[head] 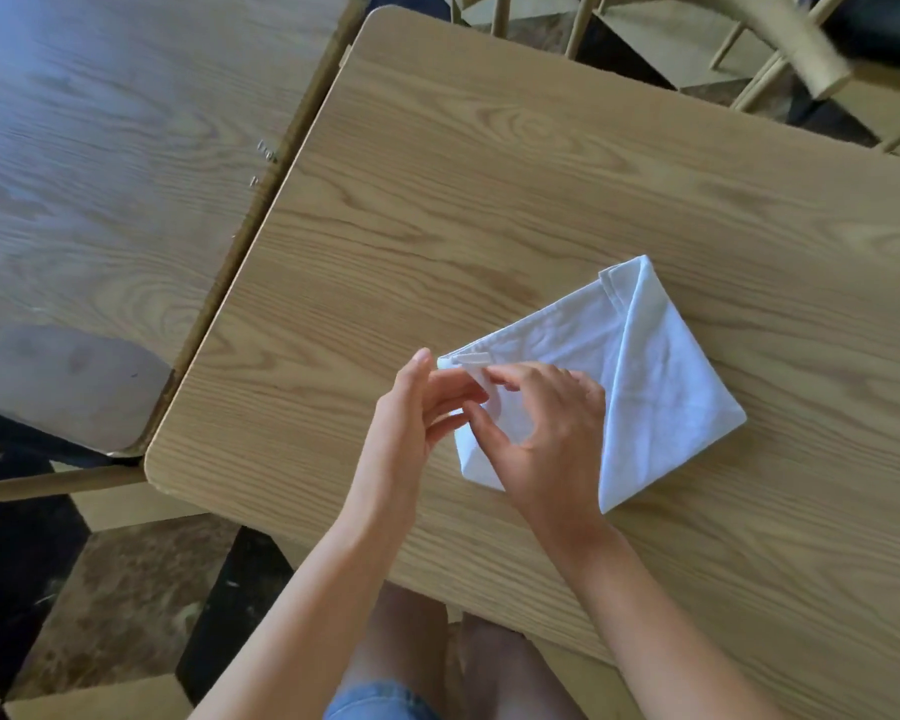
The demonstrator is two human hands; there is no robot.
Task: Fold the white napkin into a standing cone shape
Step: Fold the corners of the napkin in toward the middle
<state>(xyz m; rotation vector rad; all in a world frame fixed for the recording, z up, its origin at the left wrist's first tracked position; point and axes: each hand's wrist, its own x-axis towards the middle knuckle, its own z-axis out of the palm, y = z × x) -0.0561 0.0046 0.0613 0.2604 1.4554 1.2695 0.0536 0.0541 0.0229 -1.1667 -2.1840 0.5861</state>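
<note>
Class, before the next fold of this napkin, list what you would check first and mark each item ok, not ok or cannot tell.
1. Napkin lies flat on the table: ok, apart from the corner being worked.
2. Both hands on the same corner: ok; left hand and right hand meet at the napkin's left corner.
3. Grip on the cloth: cannot tell which fingers pinch it.
4. Earlier folds hold: ok; the far corner shows neat layered edges.
5. Room on the table around the napkin: ok.
6. Cone standing: not ok; not formed yet.
</note>
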